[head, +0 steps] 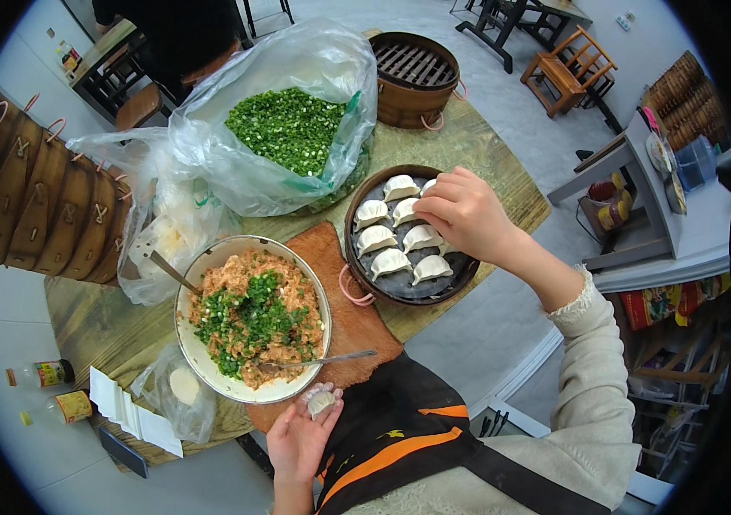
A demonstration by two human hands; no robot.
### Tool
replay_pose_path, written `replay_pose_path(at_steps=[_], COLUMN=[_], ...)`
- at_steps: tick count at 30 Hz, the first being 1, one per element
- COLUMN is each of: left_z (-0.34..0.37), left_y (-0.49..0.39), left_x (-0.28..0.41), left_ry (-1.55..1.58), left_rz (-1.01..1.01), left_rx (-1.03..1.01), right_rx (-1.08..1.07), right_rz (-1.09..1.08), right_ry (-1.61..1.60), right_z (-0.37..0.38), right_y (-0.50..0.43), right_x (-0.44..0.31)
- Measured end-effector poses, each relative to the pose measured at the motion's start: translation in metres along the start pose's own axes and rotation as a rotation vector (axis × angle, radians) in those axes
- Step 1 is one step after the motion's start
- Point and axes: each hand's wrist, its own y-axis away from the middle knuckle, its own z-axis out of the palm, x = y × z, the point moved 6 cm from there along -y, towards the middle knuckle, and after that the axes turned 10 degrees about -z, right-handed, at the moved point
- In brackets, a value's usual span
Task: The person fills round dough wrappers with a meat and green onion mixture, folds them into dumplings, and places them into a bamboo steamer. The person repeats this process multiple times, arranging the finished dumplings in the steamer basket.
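My left hand [301, 441], palm up near the table's front edge, holds a small folded dumpling [322, 404] on its fingers. Over a round bamboo steamer [351, 241], my right hand [468, 209] pinches the right end of a dumpling [405, 211]. Several pleated white dumplings sit around it on the dark liner [397, 283]; my right hand partly covers those at the right side. Left of the steamer stands a white enamel bowl [186, 341] of orange-brown filling [295, 277] topped with chopped green onion [256, 309]. One spoon [340, 358] rests across its near rim, another utensil [172, 270] at its far left.
A large plastic bag [211, 154] of chopped green onion lies behind the bowl. Stacked steamers [37, 199] rise at left; another steamer [414, 84] stands at the back. A brown cloth [352, 315], a bagged dough piece [184, 386], paper [134, 412] and a phone [122, 452] lie nearby.
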Motion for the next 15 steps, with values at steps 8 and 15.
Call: replay_pose_path(at_steps=[8,15], left_z=[-0.001,0.001], left_y=[0.002,0.002], left_x=[0.001,0.001], left_ry=[0.001,-0.008], left_rz=[0.010,0.008], left_rx=[-0.002,-0.010], right_rx=[0.039,0.140], right_rz=[0.016,0.119], right_ry=[-0.040,-0.079], right_z=[-0.002,-0.024], right_y=[0.000,0.002], right_x=[0.002,0.011])
